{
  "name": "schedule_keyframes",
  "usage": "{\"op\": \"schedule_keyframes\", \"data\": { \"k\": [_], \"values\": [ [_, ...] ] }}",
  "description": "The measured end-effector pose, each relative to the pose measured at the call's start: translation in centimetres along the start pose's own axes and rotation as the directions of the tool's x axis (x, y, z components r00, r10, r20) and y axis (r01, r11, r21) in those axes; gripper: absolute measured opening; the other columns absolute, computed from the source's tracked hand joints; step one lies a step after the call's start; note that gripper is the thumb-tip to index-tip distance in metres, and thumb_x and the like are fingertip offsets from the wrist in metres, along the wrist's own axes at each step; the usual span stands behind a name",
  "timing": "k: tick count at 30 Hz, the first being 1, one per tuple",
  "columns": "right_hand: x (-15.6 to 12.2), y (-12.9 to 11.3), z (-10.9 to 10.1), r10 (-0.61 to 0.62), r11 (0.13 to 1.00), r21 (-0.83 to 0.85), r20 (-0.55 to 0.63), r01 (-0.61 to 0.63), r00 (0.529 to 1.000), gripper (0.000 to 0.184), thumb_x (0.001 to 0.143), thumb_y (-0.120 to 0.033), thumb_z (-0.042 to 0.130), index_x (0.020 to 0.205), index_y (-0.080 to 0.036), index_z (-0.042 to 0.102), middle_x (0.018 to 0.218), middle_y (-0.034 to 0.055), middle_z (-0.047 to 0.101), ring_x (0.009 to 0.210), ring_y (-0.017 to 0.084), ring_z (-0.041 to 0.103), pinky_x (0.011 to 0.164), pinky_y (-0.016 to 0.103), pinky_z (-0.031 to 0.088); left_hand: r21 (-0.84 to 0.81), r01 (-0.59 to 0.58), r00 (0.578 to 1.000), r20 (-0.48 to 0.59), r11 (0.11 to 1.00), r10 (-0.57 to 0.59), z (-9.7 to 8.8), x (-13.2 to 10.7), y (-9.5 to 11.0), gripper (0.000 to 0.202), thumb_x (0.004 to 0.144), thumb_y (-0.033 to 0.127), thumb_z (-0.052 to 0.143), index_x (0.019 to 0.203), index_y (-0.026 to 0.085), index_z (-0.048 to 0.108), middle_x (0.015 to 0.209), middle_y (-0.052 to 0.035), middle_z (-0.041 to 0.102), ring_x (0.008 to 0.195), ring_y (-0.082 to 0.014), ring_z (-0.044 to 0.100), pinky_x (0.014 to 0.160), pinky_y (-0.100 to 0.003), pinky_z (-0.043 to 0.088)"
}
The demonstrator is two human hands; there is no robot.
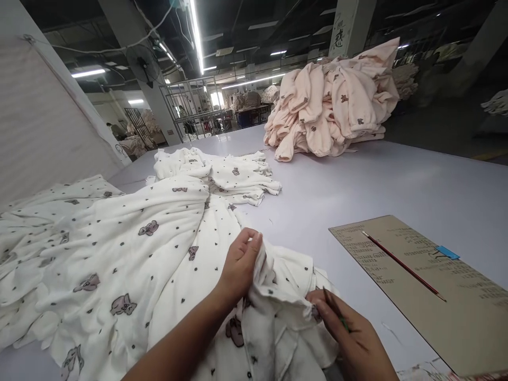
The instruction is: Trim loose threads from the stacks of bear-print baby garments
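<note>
A white fleecy garment with a print of grey-brown bears and small dark dots lies bunched in front of me. My left hand is closed on its edge, thumb on top, and lifts a fold. Lower and to the right, my right hand pinches the gathered end of the same edge. A slim dark pointed tool with a bit of green, like thread snips, also sits in the right hand; the fingers hide most of it. The edge runs fairly taut between both hands.
More white printed garments spread across the left of the pale table. Pink bear-print garments are heaped at the far side. At right lies a brown written-on board with a pencil and a blue binder clip.
</note>
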State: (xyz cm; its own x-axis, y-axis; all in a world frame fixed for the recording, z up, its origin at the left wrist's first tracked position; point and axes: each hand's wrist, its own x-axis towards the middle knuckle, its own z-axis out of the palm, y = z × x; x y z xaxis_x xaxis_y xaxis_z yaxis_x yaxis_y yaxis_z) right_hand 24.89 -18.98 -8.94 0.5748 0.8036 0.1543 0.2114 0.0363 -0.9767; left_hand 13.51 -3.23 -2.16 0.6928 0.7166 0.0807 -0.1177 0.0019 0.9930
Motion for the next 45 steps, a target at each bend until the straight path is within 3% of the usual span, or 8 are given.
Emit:
{"op": "schedule_keyframes", "data": {
  "k": [6, 11, 14, 20, 23, 30, 40, 45],
  "values": [
    [0.9, 0.3, -1.5, -0.034, 0.998, 0.043, -0.037, 0.035, 0.999, 0.026, 0.094, -0.037, 0.04, 0.076, -0.022, 0.05, 0.073, -0.0012, 0.05, 0.067, 0.013, 0.051, 0.06, 0.02, 0.043, 0.315, -0.065, 0.932, 0.359, 0.947, -0.055, -0.9, -0.1, -0.8, 0.039, 0.061, 0.043, 0.073, 0.087, 0.017, 0.061, 0.083, -0.0005, 0.053, 0.078, -0.0158, 0.049, 0.07, -0.023, 0.038],
    [-0.3, 0.1, -0.2, -0.194, 0.977, -0.064, 0.159, 0.206, 0.968, 0.034, 0.069, -0.031, 0.073, 0.099, -0.024, 0.059, 0.104, 0.0041, 0.058, 0.092, 0.02, 0.056, 0.078, 0.027, 0.044, 0.344, 0.064, 0.991, 0.086, 0.937, -0.099, -1.8, 0.0, -1.4, 0.032, 0.076, 0.048, 0.057, 0.073, 0.017, 0.053, 0.067, 0.0007, 0.054, 0.068, -0.0157, 0.05, 0.066, -0.025, 0.039],
    [-0.3, 0.0, 0.9, -0.206, 0.965, -0.119, 0.197, 0.232, 0.959, 0.013, 0.078, -0.026, 0.062, 0.09, -0.02, 0.063, 0.095, 0.0043, 0.061, 0.08, 0.017, 0.057, 0.071, 0.028, 0.043, 0.307, 0.097, 0.994, 0.018, 0.947, -0.108, -2.8, 0.2, -1.8, 0.037, 0.077, 0.054, 0.055, 0.072, 0.018, 0.051, 0.065, 0.0016, 0.052, 0.062, -0.0142, 0.048, 0.058, -0.022, 0.038],
    [0.3, -1.1, 0.7, -0.086, 0.996, 0.002, 0.015, 0.086, 0.996, 0.029, 0.093, -0.04, 0.042, 0.076, -0.018, 0.052, 0.071, -0.0022, 0.048, 0.068, 0.013, 0.049, 0.063, 0.027, 0.04, 0.49, -0.273, 0.861, 0.508, 0.828, -0.017, -1.5, -1.6, -0.8, 0.028, 0.069, 0.033, 0.07, 0.094, 0.022, 0.064, 0.112, -0.0056, 0.055, 0.099, -0.0223, 0.054, 0.089, -0.029, 0.038],
    [0.6, -1.3, 0.6, 0.01, 0.996, 0.088, 0.004, -0.01, 1.0, 0.029, 0.093, -0.042, 0.041, 0.079, -0.018, 0.051, 0.064, -0.0048, 0.041, 0.056, 0.01, 0.041, 0.053, 0.022, 0.036, 0.484, -0.274, 0.885, 0.464, 0.831, 0.021, -0.1, -2.3, -0.7, 0.019, 0.084, 0.028, 0.05, 0.086, 0.018, 0.066, 0.099, -0.0064, 0.059, 0.089, -0.0183, 0.056, 0.084, -0.027, 0.041],
    [-0.2, -2.4, 0.7, 0.081, 0.995, 0.073, -0.139, -0.072, 0.987, 0.019, 0.086, -0.043, 0.053, 0.085, -0.024, 0.053, 0.079, -0.002, 0.053, 0.073, 0.014, 0.052, 0.065, 0.018, 0.042, 0.279, 0.169, 0.957, 0.182, 0.945, -0.225, 0.3, -3.0, -1.9, 0.031, 0.078, 0.045, 0.058, 0.082, 0.015, 0.062, 0.082, -0.0027, 0.062, 0.082, -0.0173, 0.055, 0.075, -0.024, 0.043],
    [-0.6, -4.0, 1.1, 0.078, 0.995, -0.057, -0.053, -0.081, 0.996, 0.028, 0.087, -0.045, 0.047, 0.071, -0.023, 0.053, 0.064, -0.0041, 0.05, 0.061, 0.012, 0.05, 0.055, 0.016, 0.041, 0.329, -0.046, 0.962, 0.27, 0.943, -0.047, 1.5, -3.4, -2.0, 0.02, 0.076, 0.028, 0.062, 0.082, 0.011, 0.068, 0.076, -0.0058, 0.065, 0.073, -0.0165, 0.057, 0.07, -0.025, 0.043],
    [-1.1, -3.4, -0.6, 0.019, 0.991, -0.133, 0.014, -0.017, 1.0, 0.023, 0.086, -0.045, 0.047, 0.08, -0.025, 0.056, 0.07, -0.0027, 0.058, 0.066, 0.013, 0.059, 0.059, 0.014, 0.047, 0.167, 0.056, 0.969, 0.23, 0.984, -0.094, 1.4, -3.4, -2.0, 0.018, 0.075, 0.027, 0.063, 0.078, 0.01, 0.068, 0.073, -0.0043, 0.063, 0.069, -0.0142, 0.055, 0.067, -0.023, 0.042]
  ]
}}
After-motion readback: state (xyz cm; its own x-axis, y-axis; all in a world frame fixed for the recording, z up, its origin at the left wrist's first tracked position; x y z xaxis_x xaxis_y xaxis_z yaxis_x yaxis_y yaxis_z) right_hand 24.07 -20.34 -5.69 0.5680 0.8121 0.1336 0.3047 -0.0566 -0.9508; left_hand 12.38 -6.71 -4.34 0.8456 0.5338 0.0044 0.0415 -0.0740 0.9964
